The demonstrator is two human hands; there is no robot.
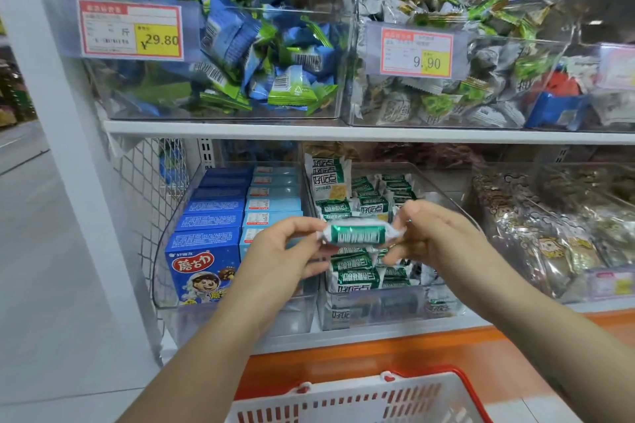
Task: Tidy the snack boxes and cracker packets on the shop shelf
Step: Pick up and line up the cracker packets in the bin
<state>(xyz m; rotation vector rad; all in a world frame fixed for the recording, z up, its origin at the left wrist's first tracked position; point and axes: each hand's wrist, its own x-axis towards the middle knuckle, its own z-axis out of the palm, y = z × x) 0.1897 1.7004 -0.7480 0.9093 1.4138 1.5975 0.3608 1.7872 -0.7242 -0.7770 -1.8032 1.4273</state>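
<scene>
Basket (343, 403), near: white, red-rimmed. Left hand (275, 251), right hand (439, 237): each pinching one end of green cracker packet (357, 234), over clear bin (381, 311).

Both bare forearms reach forward and converge. The left hand (278, 251) and the right hand (443, 237) each pinch one end of a cracker packet (357, 234), fingers curled.

One left hand (275, 252), one right hand (434, 237), one green cracker packet (357, 234). Two rows of snack boxes: dark blue row (213, 216), pale blue row (271, 206). Two readable price tags: 29.80 tag (130, 30), 9.90 tag (416, 52). One white basket (343, 403).
</scene>
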